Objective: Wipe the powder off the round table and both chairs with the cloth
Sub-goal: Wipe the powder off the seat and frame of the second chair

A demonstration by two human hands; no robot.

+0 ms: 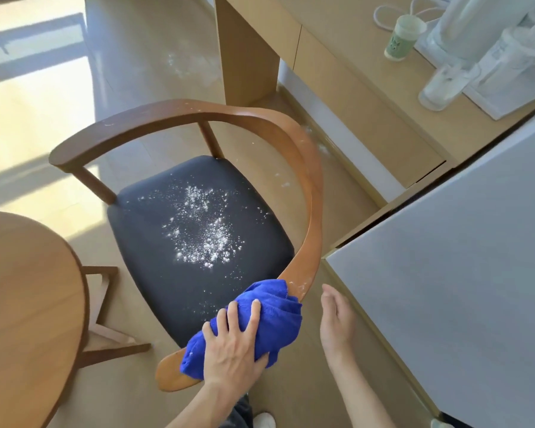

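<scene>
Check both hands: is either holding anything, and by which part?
The left hand presses the bunched blue cloth from on top against the chair's armrest, fingers spread over its middle. The right hand holds nothing.

Left hand (233,344) reaches toward twelve o'clock, palm down, fingers spread and pressing flat. Right hand (335,316) hangs at its three o'clock — loosely curled, holding nothing.

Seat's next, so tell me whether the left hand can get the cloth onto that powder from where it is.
Probably yes. The left hand presses the cloth on the chair's armrest, right beside the seat. The powder lies in the open, with nothing on the seat between it and the cloth.
</scene>
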